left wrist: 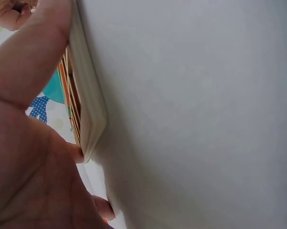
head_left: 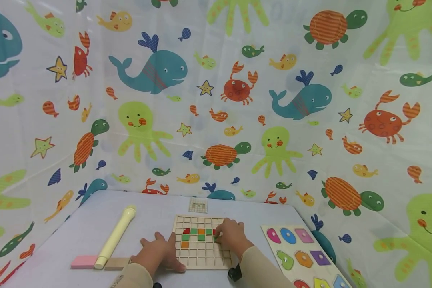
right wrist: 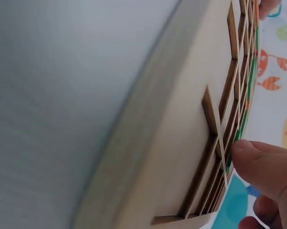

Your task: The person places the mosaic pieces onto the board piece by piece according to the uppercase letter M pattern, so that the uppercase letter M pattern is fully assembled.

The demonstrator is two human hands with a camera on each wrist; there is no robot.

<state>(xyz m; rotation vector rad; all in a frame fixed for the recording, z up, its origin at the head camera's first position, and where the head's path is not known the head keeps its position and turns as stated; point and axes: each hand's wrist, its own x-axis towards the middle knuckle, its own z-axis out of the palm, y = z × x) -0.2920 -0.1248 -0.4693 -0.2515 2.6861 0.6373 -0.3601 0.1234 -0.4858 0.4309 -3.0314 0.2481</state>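
Observation:
A wooden grid board (head_left: 205,264) lies on the white table, with several small square tiles in its cells: green tiles (head_left: 201,238), orange tiles (head_left: 185,245) and a red tile (head_left: 186,231) at the upper left. My right hand (head_left: 234,236) reaches over the board's right side and pinches a green tile (head_left: 215,238) at a cell; in the right wrist view the thumb (right wrist: 251,152) touches its green edge. Spread around the board's near left corner, my left hand (head_left: 162,252) touches the rim with its thumb along the front edge and fingers at the left side.
Behind the board lies a small pattern card (head_left: 198,205). At left are a pale yellow rod (head_left: 116,236), a pink block (head_left: 84,262) and a brown block (head_left: 117,263). A knobbed shape puzzle (head_left: 304,258) lies at right. A sea-animal curtain (head_left: 216,120) surrounds the table.

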